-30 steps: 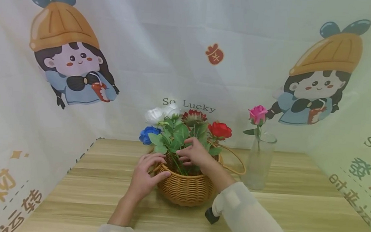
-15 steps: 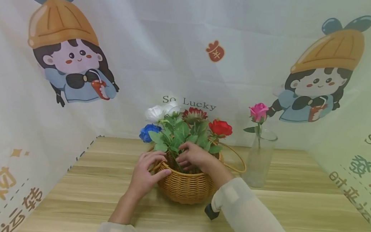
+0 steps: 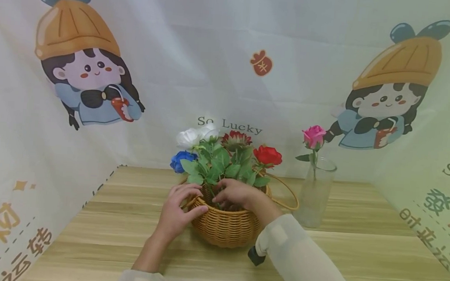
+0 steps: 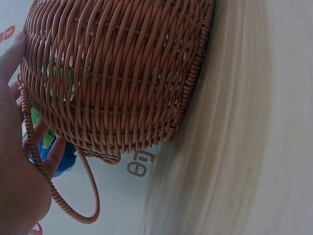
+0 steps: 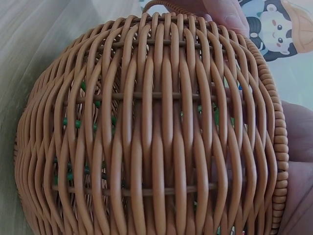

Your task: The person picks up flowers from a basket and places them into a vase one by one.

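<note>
A round brown wicker basket [image 3: 224,229] stands on the table holding several artificial flowers. Among them are white roses [image 3: 189,138], a blue flower [image 3: 183,161], a dark red flower [image 3: 236,140] and a red rose [image 3: 268,155], over green leaves [image 3: 219,159]. My left hand [image 3: 179,209] grips the basket's left rim, thumb in front and fingers behind, beside a looped handle [image 4: 93,196]. My right hand [image 3: 238,194] reaches over the rim into the basket, its bent fingers among the green stems [image 3: 209,191]. The rim and wickerwork partly hide its fingertips, so any hold on a stem is unclear.
Right of the basket stands a clear glass vase [image 3: 314,203] with one pink rose [image 3: 313,136]. The second basket handle [image 3: 289,193] sticks out toward it. A printed white cloth [image 3: 167,67] encloses the wooden table [image 3: 104,236] at the back and sides.
My right hand has sunk lower into the basket, down from the leaves toward the stems. My left hand keeps its place on the rim. The flowers have barely shifted.
</note>
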A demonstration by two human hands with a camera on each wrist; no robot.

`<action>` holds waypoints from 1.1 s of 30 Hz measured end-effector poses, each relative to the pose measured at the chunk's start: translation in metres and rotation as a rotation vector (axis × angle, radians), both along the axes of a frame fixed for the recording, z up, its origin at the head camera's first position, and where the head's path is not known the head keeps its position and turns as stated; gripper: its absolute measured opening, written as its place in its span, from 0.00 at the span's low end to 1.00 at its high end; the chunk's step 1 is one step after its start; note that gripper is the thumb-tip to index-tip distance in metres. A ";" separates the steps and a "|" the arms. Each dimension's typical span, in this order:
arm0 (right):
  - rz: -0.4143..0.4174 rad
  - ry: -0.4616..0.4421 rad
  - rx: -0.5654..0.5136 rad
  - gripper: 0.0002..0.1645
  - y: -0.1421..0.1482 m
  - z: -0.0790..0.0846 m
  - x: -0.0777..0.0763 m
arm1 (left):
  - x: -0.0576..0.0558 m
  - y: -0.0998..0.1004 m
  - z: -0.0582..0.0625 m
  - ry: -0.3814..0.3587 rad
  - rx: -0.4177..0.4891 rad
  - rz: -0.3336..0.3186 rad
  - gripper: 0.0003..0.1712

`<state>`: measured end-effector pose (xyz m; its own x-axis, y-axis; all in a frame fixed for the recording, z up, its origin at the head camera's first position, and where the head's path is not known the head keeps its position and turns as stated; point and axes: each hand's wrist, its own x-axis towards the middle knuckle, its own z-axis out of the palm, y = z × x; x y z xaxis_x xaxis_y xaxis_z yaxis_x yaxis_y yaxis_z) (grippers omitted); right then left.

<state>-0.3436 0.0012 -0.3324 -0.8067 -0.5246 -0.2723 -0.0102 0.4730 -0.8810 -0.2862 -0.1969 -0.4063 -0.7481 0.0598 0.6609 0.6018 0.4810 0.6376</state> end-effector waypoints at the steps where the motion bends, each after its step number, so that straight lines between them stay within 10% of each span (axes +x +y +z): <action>1: 0.002 -0.001 -0.002 0.26 0.000 0.000 0.000 | 0.000 0.000 0.000 -0.001 0.000 0.000 0.15; 33: -0.095 0.017 -0.348 0.18 0.003 -0.003 -0.001 | -0.003 0.000 -0.002 0.035 -0.014 0.007 0.17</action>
<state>-0.3443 0.0047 -0.3352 -0.8594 -0.5055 -0.0765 0.0031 0.1445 -0.9895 -0.2890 -0.1972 -0.4084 -0.7252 0.0637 0.6856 0.6199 0.4938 0.6098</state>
